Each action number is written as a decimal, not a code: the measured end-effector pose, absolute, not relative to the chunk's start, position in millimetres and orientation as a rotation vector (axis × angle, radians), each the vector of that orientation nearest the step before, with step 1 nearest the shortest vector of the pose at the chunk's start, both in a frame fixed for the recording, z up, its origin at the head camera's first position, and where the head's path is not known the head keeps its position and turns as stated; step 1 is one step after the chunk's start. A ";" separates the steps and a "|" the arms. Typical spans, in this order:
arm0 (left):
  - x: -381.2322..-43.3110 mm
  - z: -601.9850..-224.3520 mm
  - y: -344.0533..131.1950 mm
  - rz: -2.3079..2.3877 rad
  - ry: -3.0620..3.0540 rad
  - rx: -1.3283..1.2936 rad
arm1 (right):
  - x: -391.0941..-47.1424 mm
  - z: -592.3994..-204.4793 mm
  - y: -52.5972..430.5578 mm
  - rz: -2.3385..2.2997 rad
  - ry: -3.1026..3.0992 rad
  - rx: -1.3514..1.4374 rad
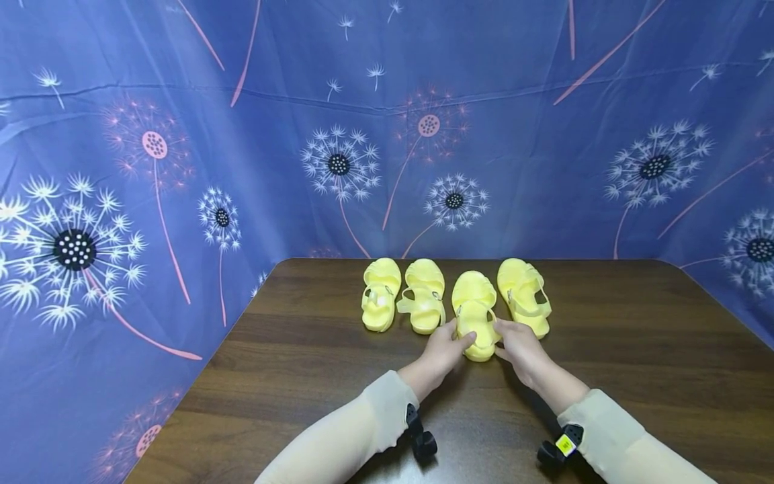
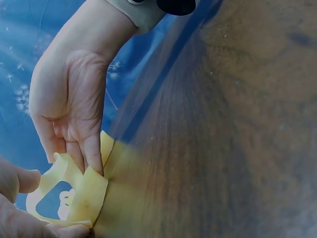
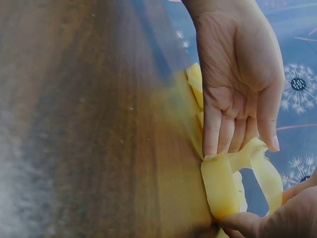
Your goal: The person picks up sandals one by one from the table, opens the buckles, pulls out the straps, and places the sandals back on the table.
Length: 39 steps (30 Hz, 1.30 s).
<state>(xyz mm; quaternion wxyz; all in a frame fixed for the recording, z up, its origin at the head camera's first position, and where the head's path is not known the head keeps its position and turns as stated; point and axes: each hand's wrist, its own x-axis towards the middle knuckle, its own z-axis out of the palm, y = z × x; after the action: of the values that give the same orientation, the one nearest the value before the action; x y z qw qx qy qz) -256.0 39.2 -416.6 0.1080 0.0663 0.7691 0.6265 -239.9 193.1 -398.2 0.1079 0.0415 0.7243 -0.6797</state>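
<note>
Together, hands [image 1: 440,353] [image 1: 525,349] grip yellow sandal [image 1: 475,316]; right-wrist sticker [image 1: 566,444] illegible.

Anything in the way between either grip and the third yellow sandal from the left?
Nothing visible. The left grip and right grip both hold that sandal, one on each side of its heel end. The second sandal and fourth sandal lie off to either side.

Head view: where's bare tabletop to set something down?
Brown wood-grain table: bare left of the leftmost yellow strapped sandal and right of the rightmost yellow sandal. Crowded where left hand and right hand hold the nearest yellow sandal.
</note>
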 end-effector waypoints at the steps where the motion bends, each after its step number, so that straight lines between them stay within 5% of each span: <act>1: -255.2 -416.5 39.3 1.849 2.254 0.188 | -238.9 -398.3 193.1 -1.997 2.133 0.119; 39: -227.1 -417.7 34.9 1.901 2.237 0.170 | -207.4 -401.9 193.2 -1.972 2.155 0.011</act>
<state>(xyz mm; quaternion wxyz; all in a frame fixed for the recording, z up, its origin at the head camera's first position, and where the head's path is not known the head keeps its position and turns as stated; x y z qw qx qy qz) -227.1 34.9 -417.7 0.1004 0.0574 0.7569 0.6432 -207.4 193.2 -401.9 0.1099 0.0037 0.7333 -0.6709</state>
